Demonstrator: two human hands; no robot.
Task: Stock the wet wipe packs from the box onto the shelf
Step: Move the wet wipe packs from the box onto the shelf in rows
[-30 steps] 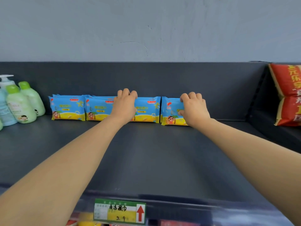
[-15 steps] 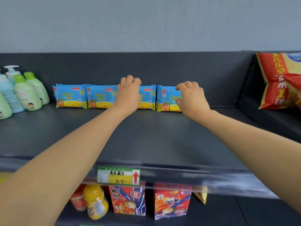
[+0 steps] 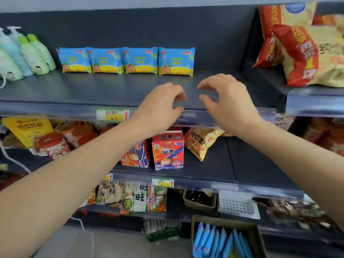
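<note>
Several blue and yellow wet wipe packs point(image 3: 126, 60) stand upright in a row at the back of the dark top shelf point(image 3: 93, 90). The rightmost pack point(image 3: 176, 61) ends the row. My left hand point(image 3: 162, 107) and my right hand point(image 3: 229, 101) hover side by side over the shelf's front edge, fingers loosely curled, nothing in either. A cardboard box point(image 3: 256, 231) at the bottom right holds several more blue packs point(image 3: 217, 243) standing on edge.
Green and blue lotion bottles point(image 3: 28, 53) stand left of the row. Red and yellow snack bags point(image 3: 301, 49) fill the shelf section to the right. Lower shelves carry snack cartons point(image 3: 167, 151) and bags. A price tag point(image 3: 112, 114) sits on the shelf rail.
Both hands let go of the packs at the back and pulled toward the shelf's front edge. The view tilted down, bringing the lower shelves and the box into sight.
</note>
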